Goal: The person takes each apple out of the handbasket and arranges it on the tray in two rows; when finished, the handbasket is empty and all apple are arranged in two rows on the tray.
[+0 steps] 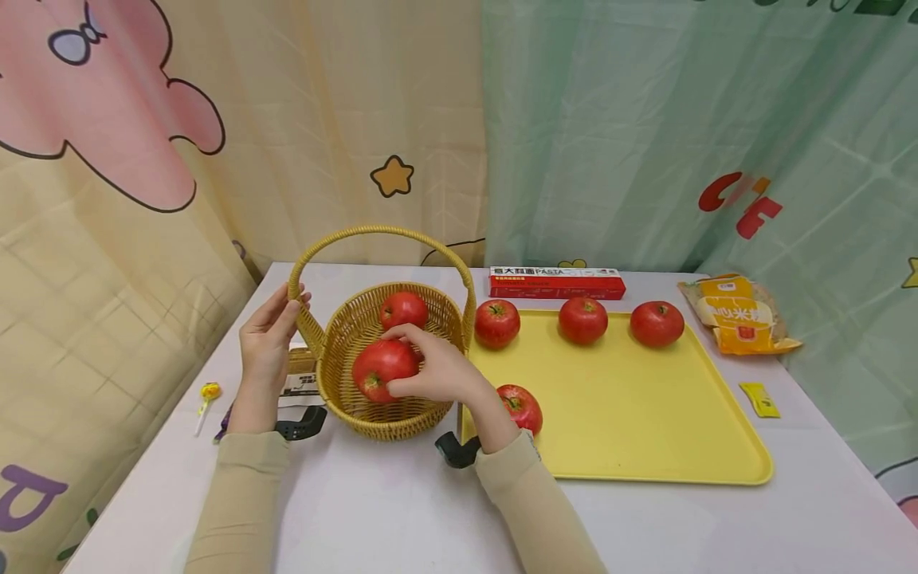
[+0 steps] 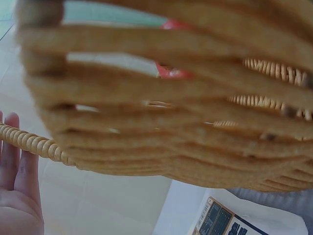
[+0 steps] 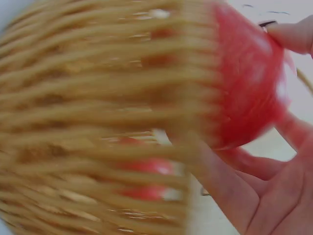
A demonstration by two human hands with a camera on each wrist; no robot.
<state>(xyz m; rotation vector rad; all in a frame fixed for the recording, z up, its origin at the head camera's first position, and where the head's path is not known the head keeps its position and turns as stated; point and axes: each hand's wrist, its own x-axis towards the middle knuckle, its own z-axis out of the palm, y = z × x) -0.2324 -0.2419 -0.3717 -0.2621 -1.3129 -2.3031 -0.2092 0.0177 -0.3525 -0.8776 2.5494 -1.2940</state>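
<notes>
The wicker basket (image 1: 390, 430) with a tall arched handle stands on the left part of the table. My left hand (image 1: 268, 331) holds the handle's left side between thumb and fingers; in the left wrist view the fingers (image 2: 27, 171) lie behind the wrapped handle (image 2: 36, 144). A red apple (image 1: 383, 371) is gripped by my right hand (image 1: 437, 367) over the basket's opening. In the right wrist view this apple (image 3: 254, 83) shows at the rim, with thumb and fingers around it. Another apple (image 1: 404, 309) lies inside the basket at the back.
Right of the basket lies a yellow tray (image 1: 631, 422) with apples (image 1: 582, 320) along its back edge and one apple (image 1: 522, 408) at its left. Behind stands a red pasta box (image 1: 557, 284). An orange bag (image 1: 739, 315), yellow packet (image 1: 759, 400) and lollipop (image 1: 209, 392) lie around.
</notes>
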